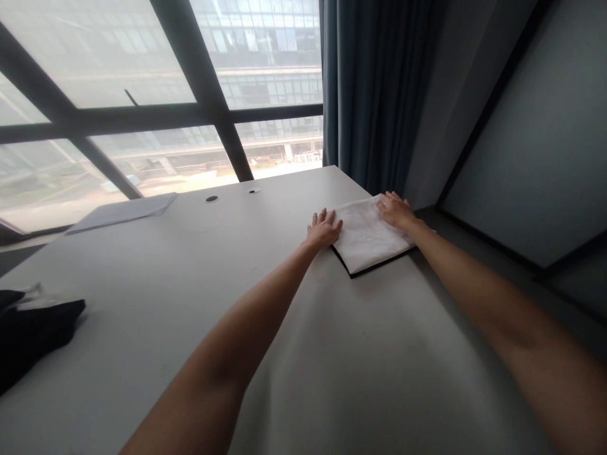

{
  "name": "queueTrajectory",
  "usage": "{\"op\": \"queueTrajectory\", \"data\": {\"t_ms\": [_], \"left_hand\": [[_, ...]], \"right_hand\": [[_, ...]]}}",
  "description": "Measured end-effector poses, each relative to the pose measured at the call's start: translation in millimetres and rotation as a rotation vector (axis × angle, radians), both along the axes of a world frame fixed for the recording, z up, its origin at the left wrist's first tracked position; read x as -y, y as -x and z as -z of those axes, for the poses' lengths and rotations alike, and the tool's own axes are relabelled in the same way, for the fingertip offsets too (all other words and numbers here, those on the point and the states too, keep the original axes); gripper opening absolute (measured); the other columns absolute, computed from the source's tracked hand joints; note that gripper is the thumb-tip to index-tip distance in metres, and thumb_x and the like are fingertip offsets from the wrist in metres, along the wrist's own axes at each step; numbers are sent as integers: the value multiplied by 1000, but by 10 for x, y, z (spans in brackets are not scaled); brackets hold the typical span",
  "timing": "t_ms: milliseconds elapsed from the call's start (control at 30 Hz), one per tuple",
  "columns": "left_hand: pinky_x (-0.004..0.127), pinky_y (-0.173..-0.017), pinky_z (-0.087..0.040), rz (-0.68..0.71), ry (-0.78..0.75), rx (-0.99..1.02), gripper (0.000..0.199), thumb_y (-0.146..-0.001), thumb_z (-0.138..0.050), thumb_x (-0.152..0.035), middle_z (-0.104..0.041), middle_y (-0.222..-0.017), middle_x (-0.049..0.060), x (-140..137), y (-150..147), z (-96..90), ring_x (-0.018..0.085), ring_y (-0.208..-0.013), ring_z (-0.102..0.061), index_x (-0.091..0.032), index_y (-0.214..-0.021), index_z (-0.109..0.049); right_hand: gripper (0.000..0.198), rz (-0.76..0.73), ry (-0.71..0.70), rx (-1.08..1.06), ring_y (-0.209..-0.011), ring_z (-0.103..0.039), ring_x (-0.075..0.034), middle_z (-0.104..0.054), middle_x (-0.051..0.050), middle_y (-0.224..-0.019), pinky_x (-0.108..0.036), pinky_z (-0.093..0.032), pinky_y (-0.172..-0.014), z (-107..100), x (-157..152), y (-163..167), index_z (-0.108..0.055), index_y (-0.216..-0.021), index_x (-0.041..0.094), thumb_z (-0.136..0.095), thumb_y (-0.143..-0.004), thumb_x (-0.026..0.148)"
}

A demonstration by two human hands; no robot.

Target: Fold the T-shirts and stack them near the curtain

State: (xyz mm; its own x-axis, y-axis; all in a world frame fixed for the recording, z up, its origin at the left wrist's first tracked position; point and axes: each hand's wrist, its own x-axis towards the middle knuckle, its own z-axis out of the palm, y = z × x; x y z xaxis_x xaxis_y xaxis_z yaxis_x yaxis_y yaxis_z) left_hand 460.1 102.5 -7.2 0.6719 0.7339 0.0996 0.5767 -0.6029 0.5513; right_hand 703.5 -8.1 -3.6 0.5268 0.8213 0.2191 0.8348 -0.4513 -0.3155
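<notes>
Folded white cloth [365, 237], dark underside edge, flat under both spread hands [360, 221] on table [237, 284]

A pale grey table [199, 297] is filling most of the view, with two small round holes [211, 198] showing near its far edge. Hazy daylight is coming through a large window [142, 95] with dark diagonal bars, office buildings showing beyond. A blue curtain [370, 88] is hanging beside a grey wall [545, 126]
</notes>
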Motion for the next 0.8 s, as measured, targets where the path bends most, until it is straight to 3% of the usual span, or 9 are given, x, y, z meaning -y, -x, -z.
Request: {"op": "queueTrajectory", "data": {"t_ms": [100, 233, 367, 467, 533, 600, 700, 800], "left_hand": [[57, -123, -20, 2, 60, 149, 59, -104, -40, -49, -17, -170, 12, -62, 57, 15, 34, -157, -11, -23, -157, -38], [45, -126, -17, 7, 11, 308, 58, -107, -37, -46, -15, -171, 10, -67, 300, -25, 26, -158, -10, -22, -160, -34], [44, -127, -15, 35, -52, 373, 60, -106, -38, -50, -24, -169, 9, 10, 746, -47, 25, -158, -14, -21, -158, -37], [45, -126, -18, -1, -79, 361, 60, -106, -36, -52, -35, -165, 11, 97, 1202, -56, 25, -156, -20, -19, -156, -42], [44, -126, -22, -22, -108, 329, 59, -105, -35, -52, -41, -161, 10, 179, 1550, -62, 24, -155, -25, -19, -153, -45], [43, -124, -26, -57, -140, 249, 57, -105, -34, -49, -46, -158, 10, 288, 1907, -64, 23, -153, -30, -19, -152, -48], [41, -123, -28, -122, -174, 84, 54, -105, -34, -41, -46, -158, 11, 497, 2417, -55, 22, -152, -32, -16, -151, -47], [46, -124, -27, -175, -201, -38, 53, -105, -34, -38, -44, -159, 10, 732, 2875, -41, 24, -153, -30, -17, -152, -45]], "right_hand": [[60, 86, -52, 3, -150, -32, -35, -41, -20, -160, -63, -26, -118, 34, 295, -67, -48, -150, 11, -35, -102, 44], [57, 189, -318, 142, -148, -36, -32, -47, -23, -154, -52, -31, -119, 118, 653, -89, -51, -146, 5, -29, -102, 35], [57, 213, -176, 36, -146, -38, -37, -48, -23, -153, -64, -31, -115, 166, 854, 56, -52, -145, 8, -40, -99, 40], [52, 268, -386, 75, -144, -39, -37, -50, -24, -151, -65, -32, -113, 31, 899, 309, -56, -139, 9, -37, -100, 37], [49, 196, -583, 135, -141, -43, -34, -54, -24, -146, -57, -34, -115, -133, 892, 602, -58, -135, 8, -36, -99, 33], [47, 38, -679, 152, -139, -45, -31, -56, -22, -143, -50, -33, -118, -292, 861, 1012, -60, -132, 9, -36, -99, 32], [45, -206, -663, 79, -140, -44, -27, -55, -18, -145, -45, -32, -120, -395, 775, 1774, -59, -135, 14, -36, -100, 32], [45, -358, -608, -66, -140, -45, -27, -55, -16, -147, -46, -33, -120, -297, 666, 2534, -58, -138, 17, -40, -99, 32]]}}
